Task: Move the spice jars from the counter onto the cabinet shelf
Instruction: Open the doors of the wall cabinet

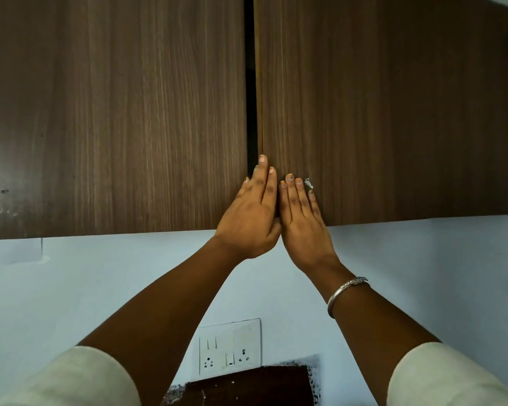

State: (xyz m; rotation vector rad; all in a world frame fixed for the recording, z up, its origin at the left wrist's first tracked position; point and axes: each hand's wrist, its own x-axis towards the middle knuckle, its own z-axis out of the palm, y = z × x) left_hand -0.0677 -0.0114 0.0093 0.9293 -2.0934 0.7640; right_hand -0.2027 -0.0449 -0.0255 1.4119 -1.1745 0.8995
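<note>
Pressing flat against the brown wood-grain wall cabinet (pixel 165 68), both hands sit low at the middle, where its two doors meet. The shelf inside is hidden behind the doors, and the view shows neither spice jars nor counter.

The left hand (pixel 251 218) lies with its fingers (pixel 263 171) straight and held close together, reaching up over the narrow dark gap (pixel 250 83) between the doors. Its thumb is tucked under near the lower edge, and whether it hooks that edge cannot be told. The right hand (pixel 301 227) touches the left hand's side, with its fingers straight, close together and laid flat on the right door (pixel 393 112), just beside that door's inner edge. This edge shows as a lighter strip along the gap, and the left door (pixel 71 127) lies on the gap's other side.

A small white chip (pixel 308 183) marks the right door just beside the right fingertips. A silver metal bangle (pixel 348 291) circles the right wrist, and cream fabric sleeves (pixel 71 376) cover both upper arms. Below the cabinet is a pale blue-white wall (pixel 423 273), carrying a white plastic socket plate (pixel 229 350) between the forearms. Under the plate is a dark brown surface (pixel 247 385).
</note>
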